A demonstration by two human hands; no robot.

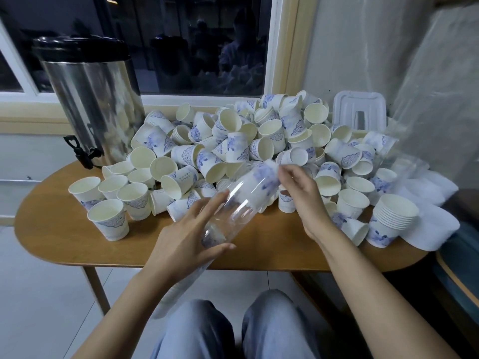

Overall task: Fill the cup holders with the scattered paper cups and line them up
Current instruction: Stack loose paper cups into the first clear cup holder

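White paper cups point(234, 149) (blue floral print) cover a brown table point(57, 229) beside a silver urn point(96, 104).

holder | we are seeing a clear plastic cup holder point(233, 203) tilting above the near edge of the table point(51, 216), blue-printed cups showing through its far end | paper cups point(220, 151), white with blue print, are lying heaped across the table's back, several standing upright at left | nested stack point(391, 218) is standing upright at right
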